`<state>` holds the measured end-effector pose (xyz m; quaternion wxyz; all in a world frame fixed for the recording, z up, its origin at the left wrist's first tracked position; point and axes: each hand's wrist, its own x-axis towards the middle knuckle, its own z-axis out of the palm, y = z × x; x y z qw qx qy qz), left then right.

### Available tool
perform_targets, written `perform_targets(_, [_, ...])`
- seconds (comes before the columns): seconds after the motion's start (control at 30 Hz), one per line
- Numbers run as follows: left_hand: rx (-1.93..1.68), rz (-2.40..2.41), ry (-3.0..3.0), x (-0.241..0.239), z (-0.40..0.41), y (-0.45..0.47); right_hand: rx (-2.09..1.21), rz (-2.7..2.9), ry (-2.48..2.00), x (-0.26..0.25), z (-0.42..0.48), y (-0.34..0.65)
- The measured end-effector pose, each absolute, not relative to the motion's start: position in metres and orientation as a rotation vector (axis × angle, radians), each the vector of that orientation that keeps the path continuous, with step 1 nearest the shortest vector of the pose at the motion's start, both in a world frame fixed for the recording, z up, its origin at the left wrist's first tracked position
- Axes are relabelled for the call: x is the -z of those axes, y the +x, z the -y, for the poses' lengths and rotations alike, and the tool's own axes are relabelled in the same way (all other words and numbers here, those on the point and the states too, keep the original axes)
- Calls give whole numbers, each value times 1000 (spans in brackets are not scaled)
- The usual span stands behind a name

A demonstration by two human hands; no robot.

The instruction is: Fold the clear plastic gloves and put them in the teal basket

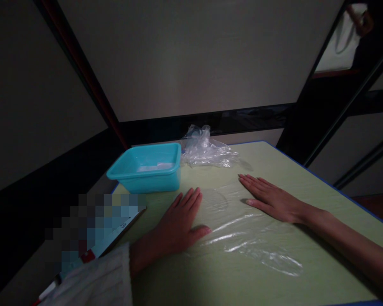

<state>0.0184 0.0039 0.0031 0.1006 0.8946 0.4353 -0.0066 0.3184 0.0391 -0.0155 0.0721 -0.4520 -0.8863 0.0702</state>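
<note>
A sheet of thin clear plastic [239, 227], wrinkled and shiny, lies spread on the pale green table. My left hand [183, 221] rests palm down on its left part, fingers stretched out and thumb pointing right. Opposite it, my right hand [268, 197] lies flat near the plastic's upper right, with its fingers pointing toward the back left. Neither hand grips anything. Whether the plastic is a bag or a single film, I cannot tell.
A turquoise plastic basin [153, 180] with something whitish inside stands at the back left. Beside it is a crumpled heap of clear plastic [207, 148]. A partly blurred flat item [115, 229] lies along the left edge. The table [306, 187] has a blue rim; panels rise behind it.
</note>
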Motion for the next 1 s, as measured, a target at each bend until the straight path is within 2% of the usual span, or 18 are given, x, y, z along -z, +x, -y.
perform_targets(0.2, [-95,-1269,2628,-1,-6,14,-255,2614,-1391,12,-37,328])
perform_targets(0.43, [-362,-1148,2725,2,10,12,-216,2629,-1145,-4,-27,311])
perform_targets(0.73, [-87,-1024,2714,3,22,21,-325,2820,-924,1,-11,282])
perform_targets(1.0, [-80,-1028,2697,2,22,21,-346,2888,-882,-2,-9,293])
